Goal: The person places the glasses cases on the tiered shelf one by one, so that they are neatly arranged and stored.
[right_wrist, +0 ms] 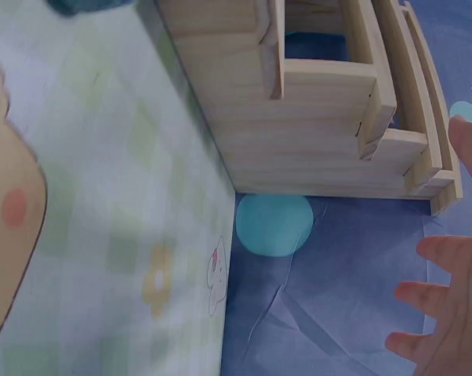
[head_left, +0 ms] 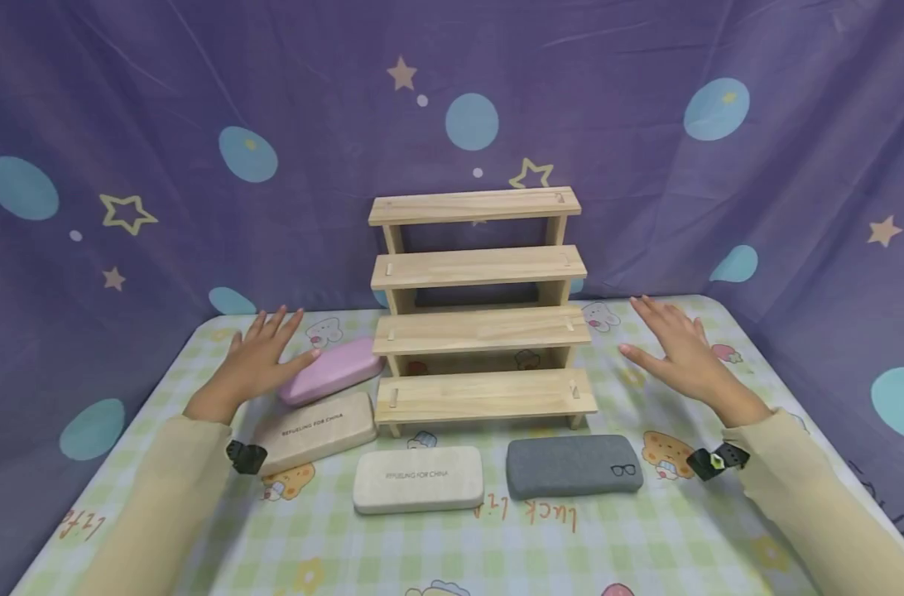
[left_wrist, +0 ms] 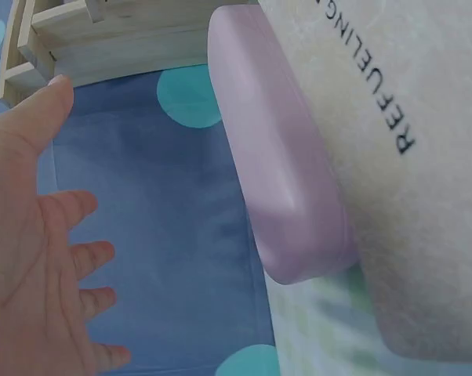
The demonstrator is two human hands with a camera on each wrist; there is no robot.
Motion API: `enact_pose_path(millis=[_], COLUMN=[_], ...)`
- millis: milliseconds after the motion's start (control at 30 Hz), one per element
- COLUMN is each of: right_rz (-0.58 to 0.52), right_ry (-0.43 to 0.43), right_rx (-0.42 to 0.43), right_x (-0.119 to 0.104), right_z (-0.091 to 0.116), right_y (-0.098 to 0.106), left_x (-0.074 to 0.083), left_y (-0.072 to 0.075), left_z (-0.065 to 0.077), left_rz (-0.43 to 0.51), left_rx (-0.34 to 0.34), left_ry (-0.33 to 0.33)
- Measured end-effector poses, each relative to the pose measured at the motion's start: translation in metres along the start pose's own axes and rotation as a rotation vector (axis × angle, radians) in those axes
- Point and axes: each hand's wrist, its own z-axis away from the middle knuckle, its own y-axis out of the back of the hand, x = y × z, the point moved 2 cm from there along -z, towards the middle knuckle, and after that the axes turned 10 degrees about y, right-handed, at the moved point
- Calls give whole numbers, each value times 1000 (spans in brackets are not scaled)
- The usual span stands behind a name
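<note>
My left hand (head_left: 254,368) is held with fingers spread and straight, gripping nothing. Its thumb overlaps the end of a pink glasses case (head_left: 334,371) in the head view. Below that hand lies a beige glasses case (head_left: 319,430) with dark lettering, its left end partly behind the wrist. On the other side, my right hand (head_left: 679,352) is likewise spread with nothing in it, right of a four-step wooden rack (head_left: 482,329). In front of the rack lie a cream glasses case (head_left: 418,480) and a grey glasses case (head_left: 574,466) with a small glasses print.
A checked cloth (head_left: 310,538) with cartoon prints covers the table. Behind and at both sides hangs a purple curtain (head_left: 318,91) with stars and blue dots. The wooden rack stands close to the back curtain, its four shelves bare. Each wrist wears a small black device (head_left: 245,456).
</note>
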Motion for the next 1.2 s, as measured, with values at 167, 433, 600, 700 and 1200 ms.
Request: enact_pose_path(millis=[167, 433, 600, 700, 1200], right_rz=[-50, -137, -210, -248, -354], right_ry=[48, 153, 124, 101, -1], right_rx=[24, 54, 38, 32, -21], right_x=[-2, -7, -10, -11, -15], right_z=[-4, -9, -13, -15, -20], right_y=[-3, -4, -3, -3, -11], left_x=[-7, -21, -26, -29, -49], left_y=[-4, -7, -7, -7, -19], left_z=[1, 3, 7, 9, 16], left_rz=[43, 182, 301, 359, 649], left_rx=[10, 5, -12, -25, -155], left_ry=[-15, -45, -64, -72, 6])
